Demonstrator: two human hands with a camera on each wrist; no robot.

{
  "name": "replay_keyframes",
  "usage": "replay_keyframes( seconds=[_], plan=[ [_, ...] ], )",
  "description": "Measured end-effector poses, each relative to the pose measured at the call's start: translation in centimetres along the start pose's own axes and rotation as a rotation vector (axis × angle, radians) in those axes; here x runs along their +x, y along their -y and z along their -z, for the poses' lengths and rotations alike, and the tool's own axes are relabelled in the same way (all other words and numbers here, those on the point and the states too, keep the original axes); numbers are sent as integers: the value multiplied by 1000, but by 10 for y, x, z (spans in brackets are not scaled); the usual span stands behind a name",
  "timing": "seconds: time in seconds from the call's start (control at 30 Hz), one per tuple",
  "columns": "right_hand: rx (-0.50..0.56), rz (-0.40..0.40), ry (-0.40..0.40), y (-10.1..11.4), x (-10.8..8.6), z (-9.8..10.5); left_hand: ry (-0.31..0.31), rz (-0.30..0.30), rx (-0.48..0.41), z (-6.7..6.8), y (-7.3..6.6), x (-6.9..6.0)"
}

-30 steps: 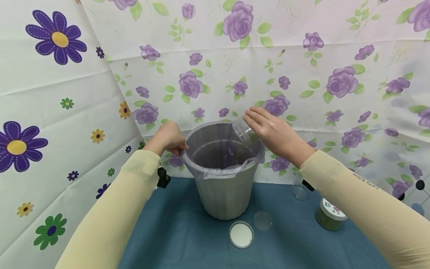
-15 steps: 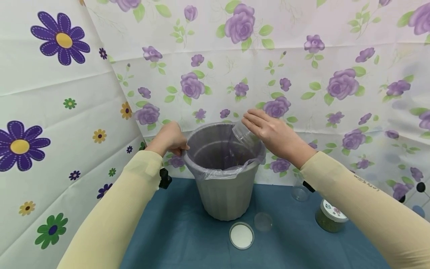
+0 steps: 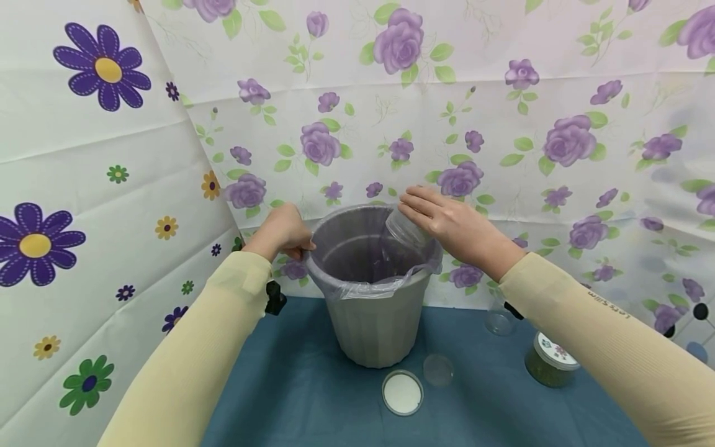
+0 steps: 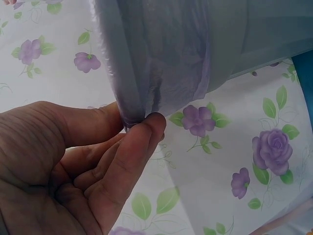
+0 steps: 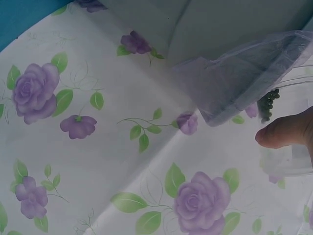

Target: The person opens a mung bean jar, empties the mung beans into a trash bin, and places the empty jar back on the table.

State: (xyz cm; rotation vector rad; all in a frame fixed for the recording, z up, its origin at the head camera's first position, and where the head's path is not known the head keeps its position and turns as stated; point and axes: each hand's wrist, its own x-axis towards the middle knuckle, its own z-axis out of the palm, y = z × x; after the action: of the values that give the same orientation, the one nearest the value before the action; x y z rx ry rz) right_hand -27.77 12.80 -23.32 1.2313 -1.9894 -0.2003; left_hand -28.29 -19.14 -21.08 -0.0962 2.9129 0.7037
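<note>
A grey bin (image 3: 377,335) stands on the blue cloth, lined with a thin purple plastic bag (image 3: 365,288) folded over its rim. My left hand (image 3: 282,231) pinches the bin's left rim and the bag between thumb and fingers; the left wrist view shows this grip closely. Over the right side of the opening, my right hand (image 3: 447,226) holds a clear plastic jar (image 3: 403,228) tipped into the bin. In the right wrist view, small dark green beads (image 5: 267,105) show at the jar, and my thumb (image 5: 281,133) lies against its wall.
In front of the bin lie a round white-centred lid (image 3: 402,392) and a clear disc (image 3: 438,370). To the right are a clear container (image 3: 499,321), partly behind my forearm, and a lidded jar of green contents (image 3: 550,363). Flowered sheets (image 3: 357,143) hang behind and at the left.
My right hand has shifted slightly left and down with the jar, which stays tipped over the bin. My left hand keeps its hold on the rim.
</note>
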Motion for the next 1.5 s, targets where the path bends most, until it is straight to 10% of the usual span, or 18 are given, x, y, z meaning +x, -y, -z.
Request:
replay_keyframes(
  seconds=[1.5],
  plan=[
    [-19,-1,-39,-5,-5,-6,-1,13,10,0,0,0]
  ],
)
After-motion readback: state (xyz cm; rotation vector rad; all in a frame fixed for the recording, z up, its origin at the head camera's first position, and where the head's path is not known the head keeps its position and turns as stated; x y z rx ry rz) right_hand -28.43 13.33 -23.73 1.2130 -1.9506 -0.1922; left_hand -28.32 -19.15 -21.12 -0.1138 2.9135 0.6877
